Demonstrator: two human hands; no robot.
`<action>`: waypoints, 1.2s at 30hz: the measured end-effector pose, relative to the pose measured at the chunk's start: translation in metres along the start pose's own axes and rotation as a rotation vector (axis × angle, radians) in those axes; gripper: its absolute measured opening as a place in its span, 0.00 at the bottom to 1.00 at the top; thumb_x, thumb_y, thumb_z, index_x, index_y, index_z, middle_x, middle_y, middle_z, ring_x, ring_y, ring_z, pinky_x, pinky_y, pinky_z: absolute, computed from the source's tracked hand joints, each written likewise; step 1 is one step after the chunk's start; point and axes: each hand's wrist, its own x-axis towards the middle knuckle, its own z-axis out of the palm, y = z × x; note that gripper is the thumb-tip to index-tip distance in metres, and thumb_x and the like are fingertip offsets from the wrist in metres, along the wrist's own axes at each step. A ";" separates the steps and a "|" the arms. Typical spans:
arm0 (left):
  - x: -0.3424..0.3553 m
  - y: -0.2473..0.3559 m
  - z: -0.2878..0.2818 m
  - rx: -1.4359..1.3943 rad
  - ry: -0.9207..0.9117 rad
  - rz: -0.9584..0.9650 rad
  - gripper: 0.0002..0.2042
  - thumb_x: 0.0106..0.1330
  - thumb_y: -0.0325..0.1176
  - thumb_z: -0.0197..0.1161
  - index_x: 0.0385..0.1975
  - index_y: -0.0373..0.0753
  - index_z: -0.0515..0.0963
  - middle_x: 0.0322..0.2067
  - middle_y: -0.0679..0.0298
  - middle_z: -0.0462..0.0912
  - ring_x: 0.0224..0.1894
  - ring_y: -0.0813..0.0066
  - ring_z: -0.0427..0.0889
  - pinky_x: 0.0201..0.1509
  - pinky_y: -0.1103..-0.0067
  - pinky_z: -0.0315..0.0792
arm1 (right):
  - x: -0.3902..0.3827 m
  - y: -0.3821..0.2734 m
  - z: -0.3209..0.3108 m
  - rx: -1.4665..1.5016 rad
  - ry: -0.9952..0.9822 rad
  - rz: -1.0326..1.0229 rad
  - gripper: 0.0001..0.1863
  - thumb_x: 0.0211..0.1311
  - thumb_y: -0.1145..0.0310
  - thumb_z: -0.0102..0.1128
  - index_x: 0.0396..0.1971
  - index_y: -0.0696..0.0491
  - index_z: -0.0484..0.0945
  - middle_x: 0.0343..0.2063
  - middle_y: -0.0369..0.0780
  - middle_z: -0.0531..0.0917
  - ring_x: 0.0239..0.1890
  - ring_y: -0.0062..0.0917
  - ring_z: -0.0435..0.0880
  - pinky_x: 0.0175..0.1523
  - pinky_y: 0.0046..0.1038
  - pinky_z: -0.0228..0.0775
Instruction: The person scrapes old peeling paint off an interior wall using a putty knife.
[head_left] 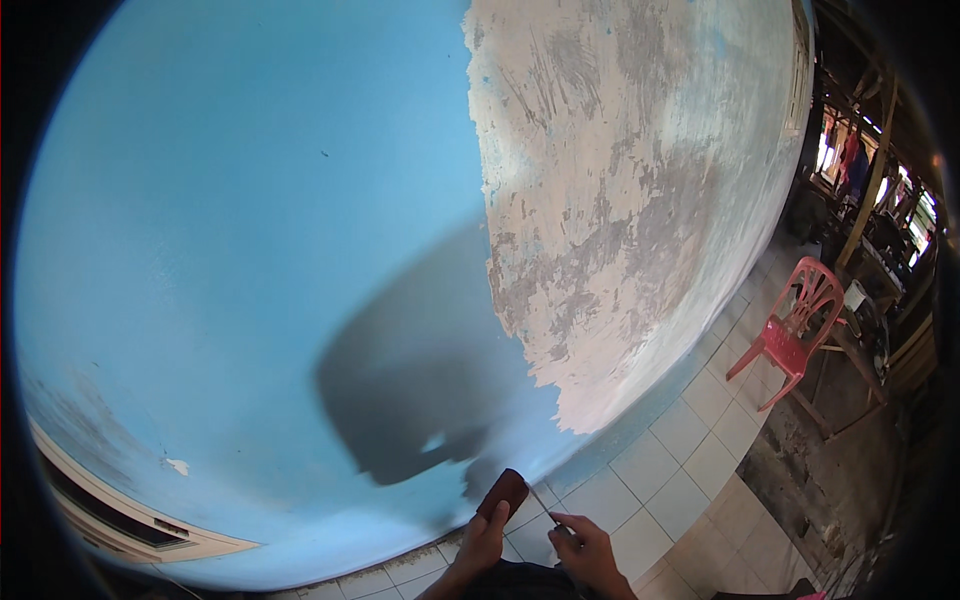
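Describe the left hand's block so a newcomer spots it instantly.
Start at the large blue painted wall and drop to bottom centre. There the left hand grips a dark reddish-brown oblong block. Its broad, chunky body sets it apart from the thin-shafted, dark-handled tool in the right hand.

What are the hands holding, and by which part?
The left hand holds a reddish-brown block by its near end; the right hand holds a thin-shafted tool by its dark handle.
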 end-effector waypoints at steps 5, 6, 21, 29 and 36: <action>-0.001 0.013 0.003 -0.099 0.043 -0.008 0.23 0.80 0.44 0.48 0.62 0.31 0.73 0.55 0.53 0.82 0.59 0.65 0.78 0.65 0.73 0.67 | -0.003 -0.009 0.009 0.015 0.049 -0.033 0.18 0.61 0.74 0.67 0.52 0.57 0.83 0.46 0.49 0.85 0.45 0.36 0.88 0.49 0.31 0.80; -0.001 0.015 0.003 -0.126 0.071 0.016 0.23 0.80 0.43 0.48 0.62 0.31 0.73 0.55 0.54 0.82 0.59 0.65 0.78 0.65 0.73 0.67 | -0.001 -0.008 0.008 0.015 0.049 -0.034 0.18 0.61 0.74 0.67 0.52 0.57 0.83 0.46 0.49 0.85 0.45 0.36 0.88 0.49 0.31 0.80; 0.008 0.005 0.000 0.185 0.062 0.087 0.24 0.78 0.49 0.50 0.54 0.31 0.76 0.34 0.54 0.83 0.39 0.62 0.81 0.45 0.68 0.72 | -0.002 0.002 0.007 0.059 0.089 -0.223 0.14 0.68 0.71 0.64 0.52 0.58 0.82 0.29 0.41 0.85 0.22 0.21 0.76 0.28 0.26 0.68; -0.001 0.016 0.011 0.170 0.049 0.122 0.22 0.77 0.47 0.52 0.55 0.32 0.76 0.33 0.58 0.82 0.37 0.68 0.79 0.42 0.69 0.71 | -0.005 -0.012 -0.014 0.167 -0.025 0.136 0.14 0.71 0.67 0.63 0.52 0.56 0.82 0.23 0.28 0.77 0.18 0.11 0.62 0.23 0.21 0.55; -0.007 0.022 0.024 0.212 0.107 0.095 0.23 0.76 0.50 0.53 0.51 0.32 0.78 0.30 0.59 0.81 0.35 0.70 0.78 0.38 0.69 0.70 | -0.008 -0.042 -0.034 0.266 0.006 0.173 0.16 0.72 0.64 0.62 0.54 0.55 0.82 0.18 0.26 0.71 0.20 0.10 0.61 0.25 0.20 0.54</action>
